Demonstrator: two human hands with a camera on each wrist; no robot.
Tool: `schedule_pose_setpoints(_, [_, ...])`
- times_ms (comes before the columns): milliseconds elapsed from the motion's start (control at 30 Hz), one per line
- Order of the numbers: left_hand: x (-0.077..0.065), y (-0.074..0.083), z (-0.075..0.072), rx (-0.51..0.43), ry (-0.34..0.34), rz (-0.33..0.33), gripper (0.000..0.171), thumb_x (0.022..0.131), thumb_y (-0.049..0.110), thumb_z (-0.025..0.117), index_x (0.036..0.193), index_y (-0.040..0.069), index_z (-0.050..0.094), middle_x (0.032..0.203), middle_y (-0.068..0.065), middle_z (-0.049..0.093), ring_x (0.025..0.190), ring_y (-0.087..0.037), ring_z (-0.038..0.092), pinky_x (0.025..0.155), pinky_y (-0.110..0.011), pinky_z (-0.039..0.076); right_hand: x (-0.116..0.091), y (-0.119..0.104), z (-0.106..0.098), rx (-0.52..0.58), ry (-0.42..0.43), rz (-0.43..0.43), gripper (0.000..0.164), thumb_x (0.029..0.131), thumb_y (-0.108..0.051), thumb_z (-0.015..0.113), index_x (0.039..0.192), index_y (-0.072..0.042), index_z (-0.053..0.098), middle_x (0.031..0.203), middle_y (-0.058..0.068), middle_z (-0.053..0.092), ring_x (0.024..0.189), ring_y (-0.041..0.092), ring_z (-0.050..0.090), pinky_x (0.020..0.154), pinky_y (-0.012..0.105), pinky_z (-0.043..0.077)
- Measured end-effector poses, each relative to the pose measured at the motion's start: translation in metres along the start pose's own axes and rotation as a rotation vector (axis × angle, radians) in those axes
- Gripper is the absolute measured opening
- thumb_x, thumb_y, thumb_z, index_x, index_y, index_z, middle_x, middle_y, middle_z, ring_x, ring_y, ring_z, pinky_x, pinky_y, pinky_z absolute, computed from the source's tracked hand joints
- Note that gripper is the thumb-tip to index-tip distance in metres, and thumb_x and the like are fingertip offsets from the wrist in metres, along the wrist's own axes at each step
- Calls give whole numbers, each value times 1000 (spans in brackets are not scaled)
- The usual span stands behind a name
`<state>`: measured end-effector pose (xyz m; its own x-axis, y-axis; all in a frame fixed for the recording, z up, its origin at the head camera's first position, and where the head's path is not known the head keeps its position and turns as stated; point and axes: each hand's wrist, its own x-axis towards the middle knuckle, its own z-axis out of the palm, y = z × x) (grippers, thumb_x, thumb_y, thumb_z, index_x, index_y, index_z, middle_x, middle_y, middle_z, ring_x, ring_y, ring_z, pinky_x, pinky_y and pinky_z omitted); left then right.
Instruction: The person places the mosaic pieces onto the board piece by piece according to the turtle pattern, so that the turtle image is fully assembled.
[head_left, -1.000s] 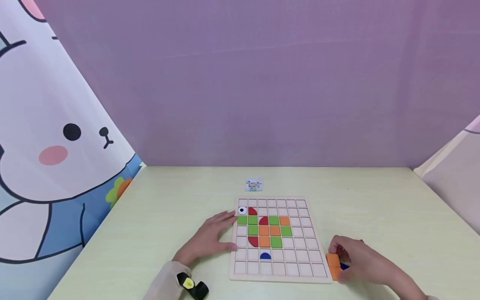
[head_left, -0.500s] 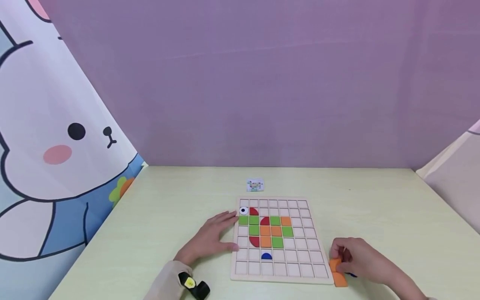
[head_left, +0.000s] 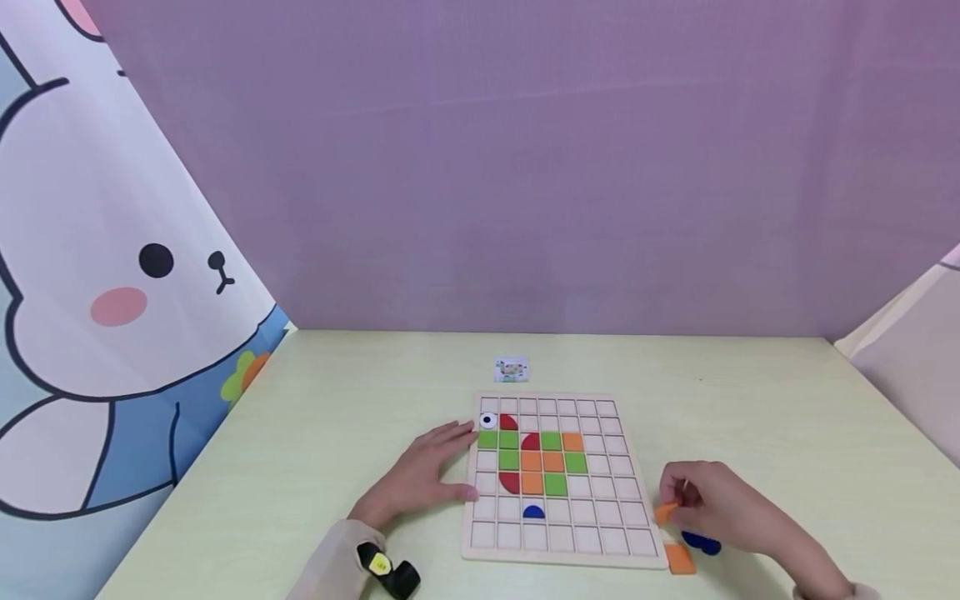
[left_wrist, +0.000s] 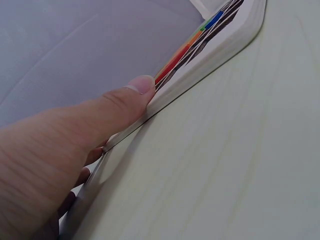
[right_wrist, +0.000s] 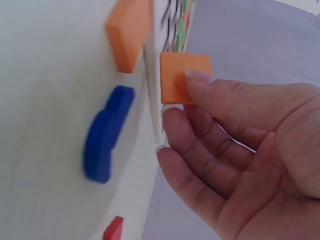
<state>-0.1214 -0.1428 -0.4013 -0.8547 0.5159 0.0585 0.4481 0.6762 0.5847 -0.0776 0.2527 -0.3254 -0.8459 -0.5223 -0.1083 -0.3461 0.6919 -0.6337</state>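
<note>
At the board's right edge, my right hand (head_left: pixel 718 502) pinches an orange square tile (right_wrist: pixel 175 77) between thumb and fingers; in the head view the tile (head_left: pixel 664 513) shows beside the rim. My left hand (head_left: pixel 422 473) rests along the left side of the gridded wooden board (head_left: pixel 600 543). In the left wrist view its thumb (left_wrist: pixel 120 107) lies on the board's edge. Green, orange and red tiles, a round eye piece (head_left: pixel 487 421) and a blue half-circle (head_left: pixel 533 512) sit in the grid.
Another orange tile (head_left: pixel 680 559) lies by the board's lower right corner. Near it are blue rounded pieces (right_wrist: pixel 102 140), with a red piece (right_wrist: pixel 114 230) farther along. A small picture card (head_left: pixel 512 369) lies behind the board. A purple cloth (head_left: pixel 555 183) hangs behind the table.
My right hand has separated one orange tile from the other and raised it slightly away along the board's edge, uncovering the blue pieces. The left hand stays in place.
</note>
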Motion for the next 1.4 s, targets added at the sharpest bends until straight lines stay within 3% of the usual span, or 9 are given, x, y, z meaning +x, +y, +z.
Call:
schedule_pose_setpoints(167, [-1, 0, 1, -1, 0, -5, 85, 78, 61, 65, 146, 16, 40, 155, -2, 32, 144, -32, 25, 114, -58, 21, 6, -6, 1, -35, 36, -42, 22, 79, -4, 71, 78, -17, 54, 68, -12, 51, 58, -3, 45, 50, 17, 38])
schedule_pose_setpoints(900, [-1, 1, -2, -15, -2, -21, 83, 79, 61, 63, 146, 19, 39, 156, 2, 30, 145, -28, 22, 116, -57, 20, 49, -42, 18, -25, 50, 48, 15, 81, -1, 70, 82, -12, 60, 77, -4, 56, 64, 7, 49, 56, 17, 42])
schedule_pose_setpoints(1400, [-2, 1, -3, -11, -7, -14, 83, 79, 63, 62, 146, 20, 39, 156, 3, 31, 145, -27, 23, 116, -55, 20, 70, -50, 27, -27, 36, 16, 16, 80, 2, 70, 82, -11, 61, 75, -5, 56, 68, 10, 48, 57, 18, 43])
